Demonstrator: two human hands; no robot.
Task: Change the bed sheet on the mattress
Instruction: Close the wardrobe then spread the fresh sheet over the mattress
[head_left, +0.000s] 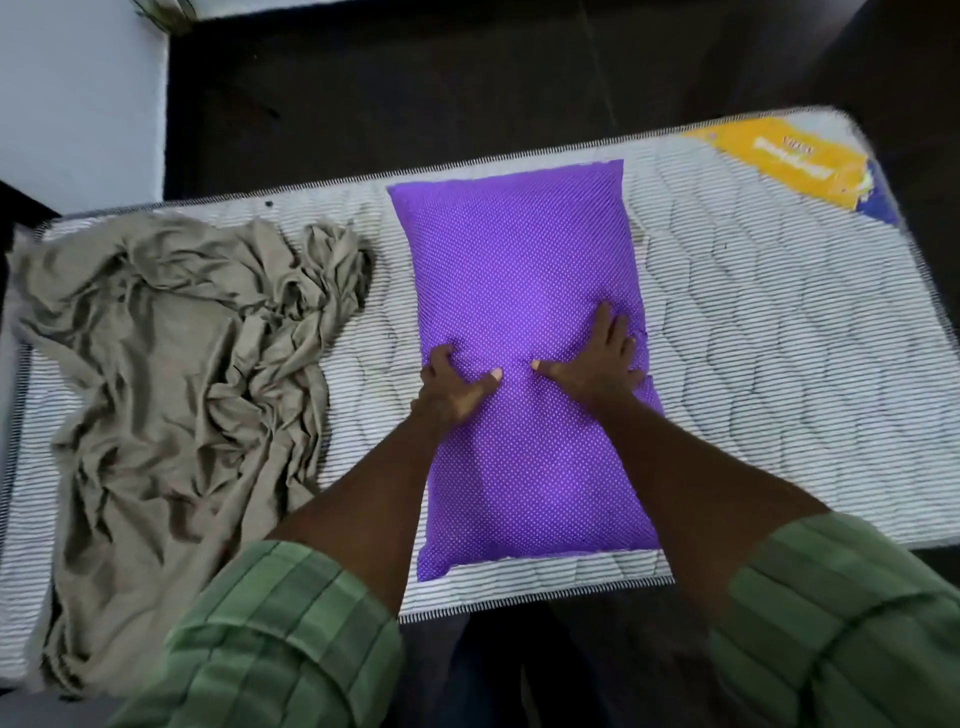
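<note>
From the head camera, a bare quilted mattress with thin grey stripes (753, 322) lies across the view on a dark floor, an orange and yellow label (779, 158) at its far right corner. A crumpled beige fabric bed sheet (171, 374) is heaped on the mattress's left part, its folds spilling toward the near edge. Just right of it, apart from the heap, a purple pillow with small white dots (519, 260) lies lengthwise across the mattress, from far edge to near edge.

Both hands rest on the pillow's middle. The left hand (457, 387) has its fingers curled into the fabric at the pillow's left side, thumb stretched along the top; it appears to be gripping the cover. The right hand (602, 358) lies flat, fingers spread and straight, pressing down near the right edge. Green striped sleeves (291, 634) are rolled up on the forearms.

The step in hand looks like clearing the pillow away. It would go best gripped at both sides and lifted clear, so it does not drag the sheet.
</note>
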